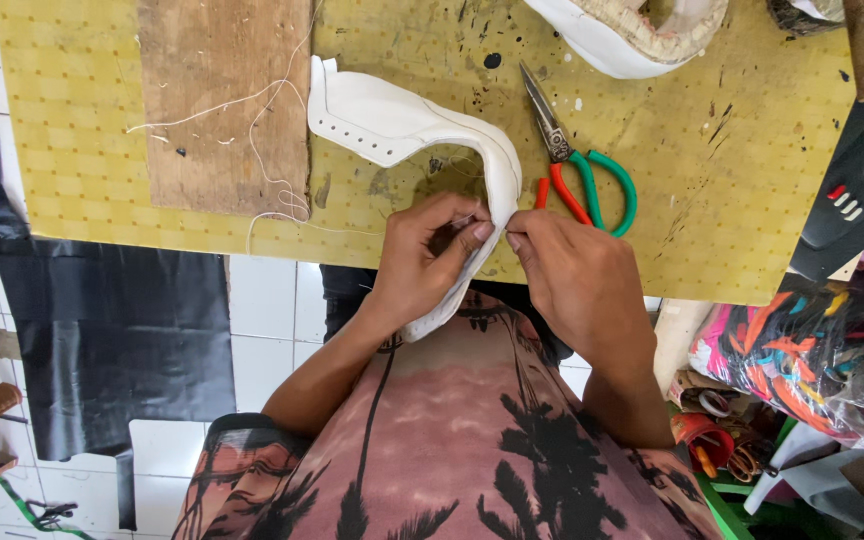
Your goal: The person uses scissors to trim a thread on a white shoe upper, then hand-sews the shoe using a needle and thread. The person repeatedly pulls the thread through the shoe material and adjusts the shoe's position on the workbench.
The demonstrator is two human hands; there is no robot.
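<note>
Item: white shoe upper (402,125), lying on the yellow desk (722,200) and hanging over its near edge.

Hidden: its near end runs under the left hand (422,262); its inside face is out of sight. A second white piece (622,35) beyond the upper is cut off by the frame.

Axis: curved, running from the eyelet end beside the wooden board (222,100) round to the near desk edge, where it points down toward the person.

Hands: left hand fingers pinch the upper's edge; right hand (577,280) fingers are pressed together in a pinch at the same edge, just beside the left thumb.

Nearby: scissors (577,165) with green and red handles, just right of the upper; loose thread (272,180) trails over the board.
</note>
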